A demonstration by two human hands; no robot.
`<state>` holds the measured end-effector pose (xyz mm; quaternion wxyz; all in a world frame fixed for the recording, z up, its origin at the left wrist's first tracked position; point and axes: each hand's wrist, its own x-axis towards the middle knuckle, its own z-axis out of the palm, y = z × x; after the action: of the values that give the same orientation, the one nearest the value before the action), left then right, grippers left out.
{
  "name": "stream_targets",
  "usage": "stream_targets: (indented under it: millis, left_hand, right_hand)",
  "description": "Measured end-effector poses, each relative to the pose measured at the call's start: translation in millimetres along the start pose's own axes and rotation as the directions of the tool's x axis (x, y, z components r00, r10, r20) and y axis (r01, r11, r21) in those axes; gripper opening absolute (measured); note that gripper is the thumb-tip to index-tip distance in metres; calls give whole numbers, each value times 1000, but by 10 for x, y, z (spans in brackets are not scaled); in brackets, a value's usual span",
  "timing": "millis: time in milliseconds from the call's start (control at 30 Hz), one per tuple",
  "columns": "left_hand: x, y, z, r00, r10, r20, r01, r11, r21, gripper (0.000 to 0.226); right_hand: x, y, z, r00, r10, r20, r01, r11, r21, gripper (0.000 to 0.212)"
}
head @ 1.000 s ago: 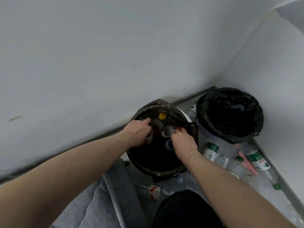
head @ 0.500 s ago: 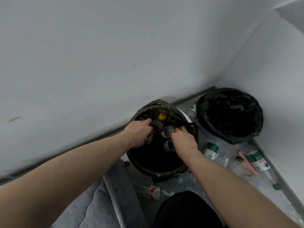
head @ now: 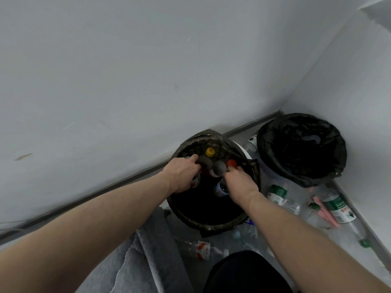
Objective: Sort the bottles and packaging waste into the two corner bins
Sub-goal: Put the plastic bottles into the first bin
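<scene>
The near bin [head: 211, 226], lined in black, holds several upright bottles with a yellow cap [head: 210, 151], grey caps [head: 219, 167] and a red cap [head: 231, 163]. My left hand [head: 182, 174] reaches in from the left, its fingers curled round a white-labelled bottle [head: 195, 181] that shows under the palm. My right hand [head: 239, 180] reaches in from the right, fingertips curled against the grey-capped bottle beside the red cap. A blue-labelled bottle [head: 220, 189] lies lower in the bin between my hands. The second black-lined bin [head: 262, 149] stands in the corner.
Loose on the floor are green-labelled bottles [head: 277, 194] [head: 338, 210], a pink wrapper [head: 323, 212] and a red-labelled bottle [head: 203, 249]. Grey cloth [head: 148, 250] lies at lower left. Walls close in behind and on the right.
Both hands have stayed in the near bin and barely shifted. The red cap beside my right fingertips now shows more fully.
</scene>
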<state>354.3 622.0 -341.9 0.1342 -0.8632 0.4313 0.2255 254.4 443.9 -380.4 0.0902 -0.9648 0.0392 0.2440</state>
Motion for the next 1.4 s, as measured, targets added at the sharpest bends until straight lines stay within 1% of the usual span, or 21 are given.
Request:
stream_targets:
  millis: [367,467,533,633,700,767,867,967,1067,1167,1233,1300,1400]
  left_hand:
    - [-3,-8,-22,1000,-3,18,3,1000,-18,37]
    - [-68,10,-75,999,-21,30,21,999,-28,36]
    - [-143,42,-154,997,-76,-5,76,994,-78,33]
    - [-284,130,-354,978,-179,-106,149,959,-243,36]
    - [-407,212,-487,965,-209,-158,148,933,-328,39]
    - [-540,301,-581,961,-218,-169,145,920,-364,43]
    - [-720,450,-633,976,-196,-98,153,930,-334,48]
    - [-856,611,-721,985,-165,-41,146,944,-294,52]
    - [-913,863,-911,992,-104,-67,79,952,-296,56]
    - [-862,1207,-1109,991,-20,-130,-12,971,-240,55]
    - [-768,1421,-1219,985,16,-169,-49,981,-189,56]
    - [-642,1593,-1307,985,10,-173,-37,987,-157,59]
    - [-501,1807,-1441,994,-29,-105,16,993,-118,64]
  right_hand:
    - [-151,11,-78,998,-39,-52,39,999,-7,36]
    - [-252,15,-149,998,-38,-54,40,998,43,37]
    - [-380,26,-254,995,-12,-100,25,991,134,33]
    - [-676,116,-492,975,86,-205,-23,956,294,26]
    - [-913,228,-632,966,113,-231,-41,954,296,30]
    - [-1134,348,-732,968,127,-217,-66,961,268,34]
    - [-1437,447,-805,975,155,-162,-112,963,245,36]
    - [-1713,458,-827,979,166,-117,-137,964,226,44]
    - [-1991,506,-845,981,183,-57,-167,962,217,57]
    - [-2214,689,-871,976,219,-18,-210,955,211,70]
    - [-2314,895,-886,969,247,-9,-240,947,216,72]
    - [-2391,1138,-888,961,276,-6,-268,937,223,71]
    - [-2545,1482,-904,951,310,-17,-298,928,225,71]
